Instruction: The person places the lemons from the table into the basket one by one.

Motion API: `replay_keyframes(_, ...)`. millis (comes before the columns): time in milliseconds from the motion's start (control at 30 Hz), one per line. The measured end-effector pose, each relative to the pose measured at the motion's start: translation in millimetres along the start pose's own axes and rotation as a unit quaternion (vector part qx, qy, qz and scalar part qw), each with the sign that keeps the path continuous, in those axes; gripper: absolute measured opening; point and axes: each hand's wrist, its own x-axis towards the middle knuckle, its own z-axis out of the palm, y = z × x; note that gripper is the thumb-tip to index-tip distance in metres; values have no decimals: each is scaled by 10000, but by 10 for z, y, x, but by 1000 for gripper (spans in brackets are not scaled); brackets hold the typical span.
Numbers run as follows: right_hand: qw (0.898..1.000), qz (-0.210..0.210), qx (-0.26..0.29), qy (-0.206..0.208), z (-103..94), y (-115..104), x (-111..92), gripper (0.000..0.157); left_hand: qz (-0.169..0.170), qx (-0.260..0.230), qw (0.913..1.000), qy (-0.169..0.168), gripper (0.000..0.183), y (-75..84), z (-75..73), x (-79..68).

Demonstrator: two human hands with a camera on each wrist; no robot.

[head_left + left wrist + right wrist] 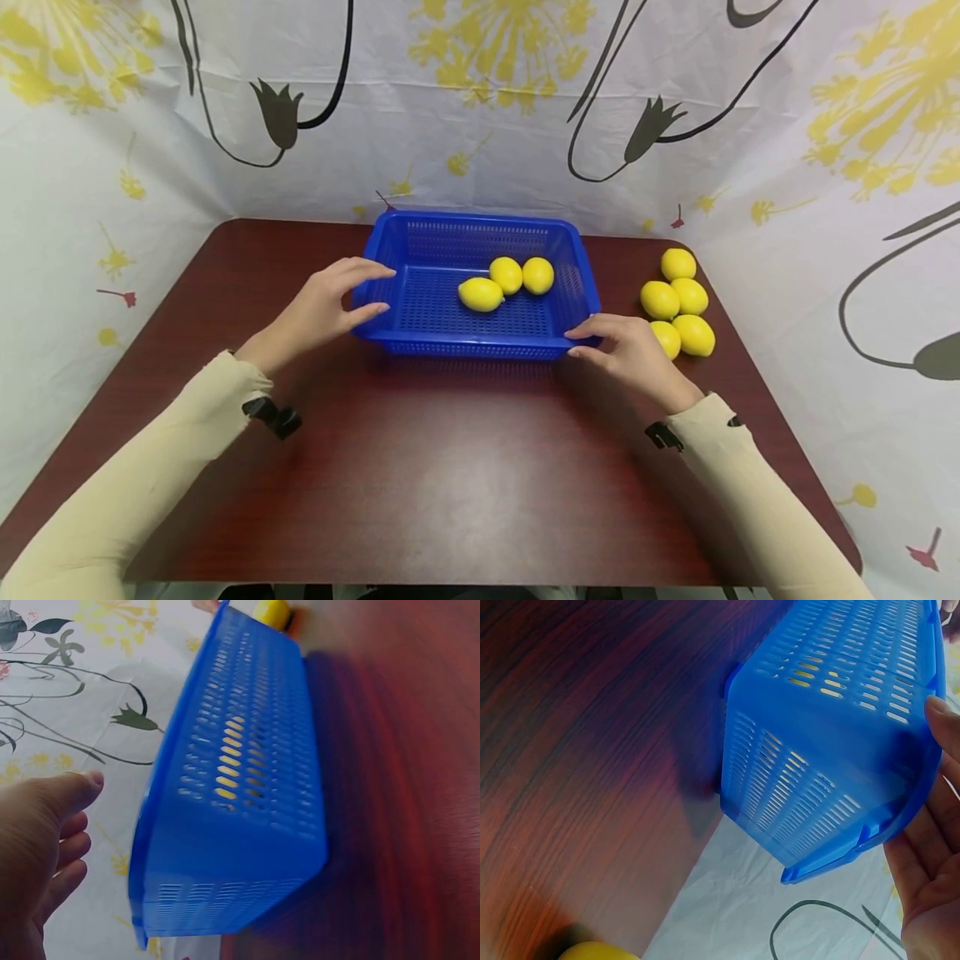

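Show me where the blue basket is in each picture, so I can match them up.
Head: the blue basket is near the middle, its inside showing.
Left wrist: it slants down the middle, seen from outside.
Right wrist: upper right, also from outside.
Shared landmark: the dark red table, along the right in left wrist, the left in right wrist.

I count eight oval yellow lemons: three inside the one perforated rectangular blue plastic basket, and five to its right on the one dark red-brown wood-grained counter before me.
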Motion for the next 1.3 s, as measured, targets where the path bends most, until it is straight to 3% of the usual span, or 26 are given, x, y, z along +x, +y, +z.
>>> replay_keyframes(467, 9999, -21, 90, 106, -2, -4, -3, 24, 341, 46, 9990, 288, 42, 2, 99, -292)
replay_keyframes(800, 10000, 4, 40, 66, 3, -7, -7, 23, 515, 171, 9975, 459, 34, 20, 125, -400)
replay_keyframes(1100, 10000, 23, 3, 36, -12, -15, -8, 23, 938, 594, 9927, 465, 32, 29, 126, -451)
replay_keyframes(1300, 9999, 96, 47, -27, -13, -15, -6, 24, 971, 682, 9918, 466, 30, 34, 125, -467)
